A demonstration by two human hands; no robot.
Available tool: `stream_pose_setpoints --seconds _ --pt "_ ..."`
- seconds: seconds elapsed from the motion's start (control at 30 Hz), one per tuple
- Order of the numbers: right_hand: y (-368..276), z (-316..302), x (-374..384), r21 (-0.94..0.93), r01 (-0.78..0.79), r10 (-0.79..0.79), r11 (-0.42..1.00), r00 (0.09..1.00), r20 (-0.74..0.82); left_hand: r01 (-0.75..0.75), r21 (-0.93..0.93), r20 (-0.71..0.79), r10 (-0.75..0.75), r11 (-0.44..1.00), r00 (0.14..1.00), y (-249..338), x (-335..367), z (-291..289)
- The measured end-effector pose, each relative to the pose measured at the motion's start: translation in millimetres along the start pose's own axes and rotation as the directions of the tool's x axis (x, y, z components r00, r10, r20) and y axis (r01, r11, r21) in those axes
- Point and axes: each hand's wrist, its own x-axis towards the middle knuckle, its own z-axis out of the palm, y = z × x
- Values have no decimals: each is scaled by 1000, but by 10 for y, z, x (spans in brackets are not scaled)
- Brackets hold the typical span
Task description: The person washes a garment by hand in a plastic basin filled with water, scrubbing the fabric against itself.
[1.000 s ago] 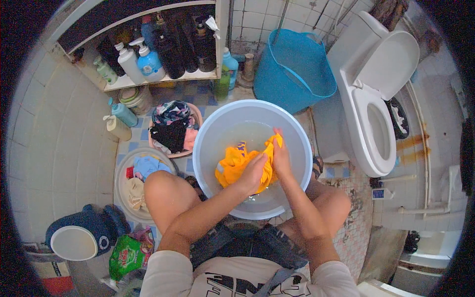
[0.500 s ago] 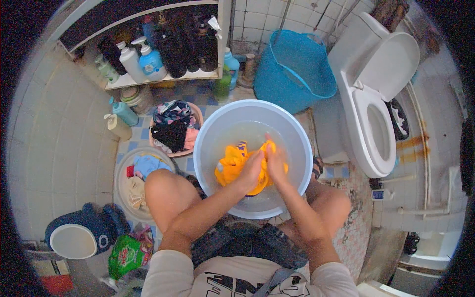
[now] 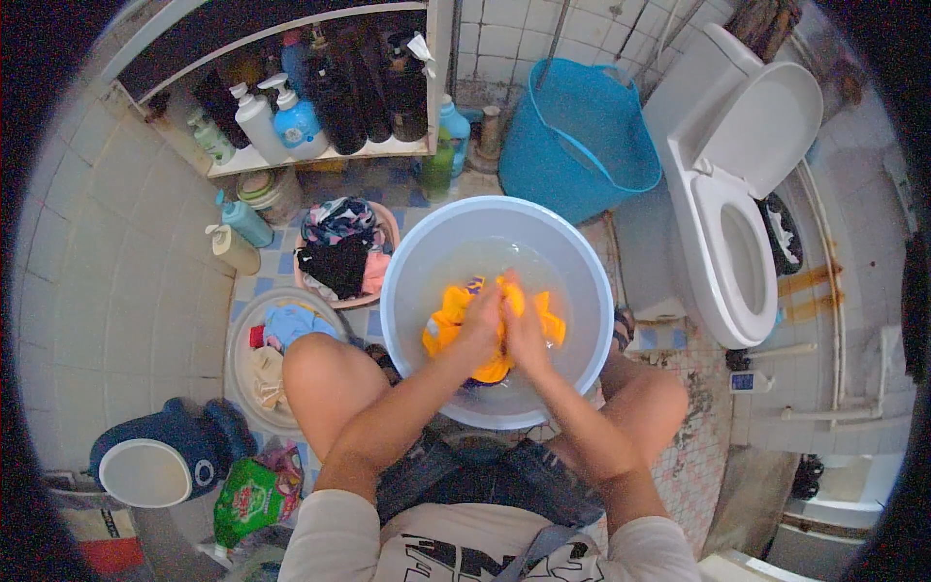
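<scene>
A large pale-blue basin (image 3: 582, 272) of cloudy water stands between my knees. In it lies a bunched yellow-orange piece of clothing (image 3: 444, 328) with small purple markings, partly under water. My left hand (image 3: 483, 312) is closed on a fold of it near the basin's middle. Pressed close alongside, my right hand (image 3: 525, 332) grips another part of the same cloth. The fingertips of both hands meet around the fabric and are partly hidden and slightly blurred. Loose cloth spreads out on both sides of the hands.
Left of the basin sit a pink basin (image 3: 391, 225) and a grey basin (image 3: 233, 373), both holding clothes. A blue tub (image 3: 562, 145) stands behind, a toilet (image 3: 713, 281) at right. Bottles (image 3: 301, 131) line a shelf; a green bag (image 3: 254, 495) lies lower left.
Both hands have shifted slightly left and come closer together, drawing the yellow cloth between them. More cloth now shows to the right of my right hand.
</scene>
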Motion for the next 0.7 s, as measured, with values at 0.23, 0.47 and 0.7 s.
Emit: stream_pose_setpoints --seconds 0.23,0.47,0.7 --pt "333 136 -151 -8 83 -83 997 995 -49 142 -64 -147 -150 988 978 80 -27 151" --pt "246 -24 14 154 -82 89 985 995 -44 43 -62 -52 -46 997 998 61 -104 207" --pt "231 214 -134 -13 148 -148 989 987 -59 113 -46 -171 -119 993 978 168 -9 139"
